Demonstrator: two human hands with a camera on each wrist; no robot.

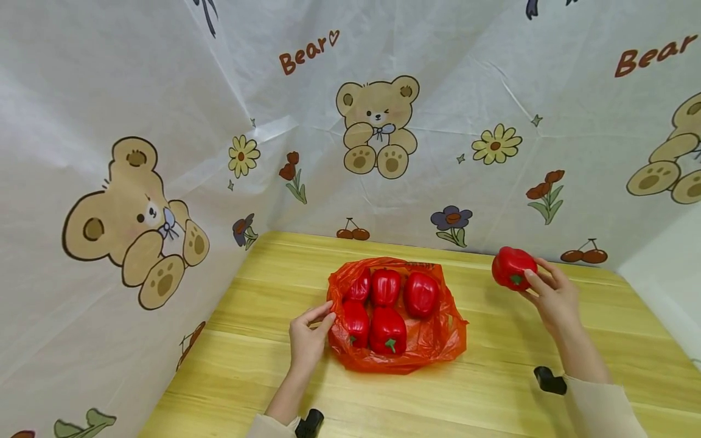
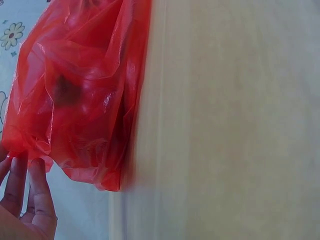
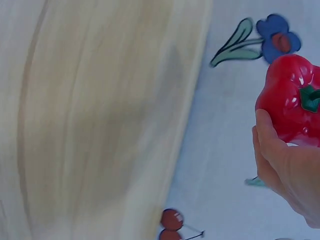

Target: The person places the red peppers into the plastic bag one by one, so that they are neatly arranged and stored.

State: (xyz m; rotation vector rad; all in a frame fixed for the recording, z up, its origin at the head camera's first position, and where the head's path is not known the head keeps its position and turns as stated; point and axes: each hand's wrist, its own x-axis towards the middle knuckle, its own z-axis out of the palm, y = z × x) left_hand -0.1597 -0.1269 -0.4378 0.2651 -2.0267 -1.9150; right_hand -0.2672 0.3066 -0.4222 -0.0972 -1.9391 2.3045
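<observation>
A red plastic bag [image 1: 432, 340] lies spread wide on the table, with several red bell peppers [image 1: 388, 328] inside it. At its left rim my left hand [image 1: 308, 340] pinches the plastic between thumb and fingers. The left wrist view shows the fingertips [image 2: 37, 172] at the edge of the bag [image 2: 80, 115]. Off to the right, my right hand [image 1: 555, 298] holds another red bell pepper [image 1: 510, 266] above the table, its green stem toward me. In the right wrist view, fingers and thumb grip this pepper [image 3: 287, 95] from below; part of it is cut off by the frame.
The light wooden table [image 1: 252, 359] ends at the back against a white cloth [image 1: 438, 73] printed with bears, flowers and cherries. That cloth also rises along the left side. A black wrist-worn piece [image 1: 549, 381] sits beside the right sleeve.
</observation>
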